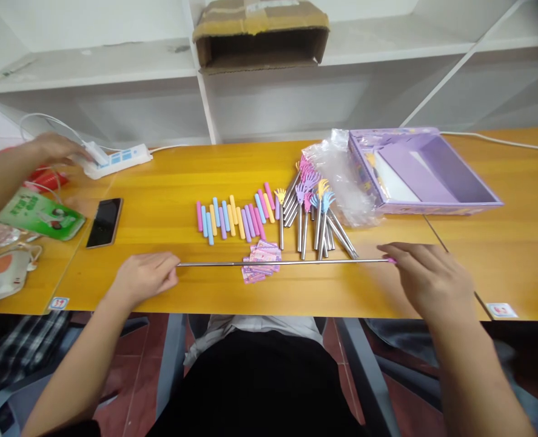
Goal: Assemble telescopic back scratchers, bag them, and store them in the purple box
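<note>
My left hand (pixel 147 278) is closed around one end of a thin metal telescopic rod (pixel 314 262), drawn out long and level above the table. At its other end, my right hand (pixel 426 273) grips a small pink tip, mostly hidden by the fingers. Beneath the rod lies a loose stack of pink printed cards (pixel 262 250). Just beyond it are several metal back scratchers (pixel 304 221) with pink, purple, yellow and blue hand-shaped heads. To their left, several pastel handle sleeves (pixel 230 220) lie side by side in an uneven row.
A purple box (pixel 441 164) stands open at the back right beside clear plastic wrap (pixel 341 182). On the left are a phone (pixel 105 223), a green packet (pixel 41 213) and a power strip (pixel 123 161), touched by another person's hand (pixel 59 147). A cardboard box (pixel 259 36) sits on the shelf.
</note>
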